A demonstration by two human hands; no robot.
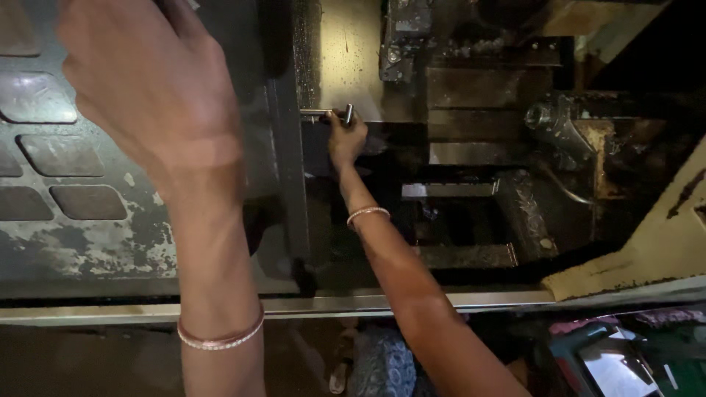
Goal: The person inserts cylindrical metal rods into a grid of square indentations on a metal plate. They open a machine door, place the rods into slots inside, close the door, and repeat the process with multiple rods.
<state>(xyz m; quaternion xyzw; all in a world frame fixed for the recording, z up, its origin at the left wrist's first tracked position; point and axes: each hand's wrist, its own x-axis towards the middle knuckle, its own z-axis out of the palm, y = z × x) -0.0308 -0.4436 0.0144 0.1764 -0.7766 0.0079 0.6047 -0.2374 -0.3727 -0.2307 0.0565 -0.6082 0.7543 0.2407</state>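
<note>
I look down into a dark metal-working machine. My right hand [346, 140] reaches deep inside and is closed on a short metal rod [348, 112] that stands upright at the end of a thin horizontal shaft [315, 112]. A bangle sits on that wrist. My left hand [151, 84] is raised close to the camera, blurred, against the machine's sliding door [88, 220]. Its fingers run out of the top of the frame, so what they grip is hidden. A second bangle circles the left forearm.
The tool turret block [478, 110] and a round metal fitting [548, 117] stand to the right inside the machine. A worn cream housing [662, 242] flanks the lower right. A metal rail [353, 301] runs along the front edge. Coloured cloth [632, 345] lies below.
</note>
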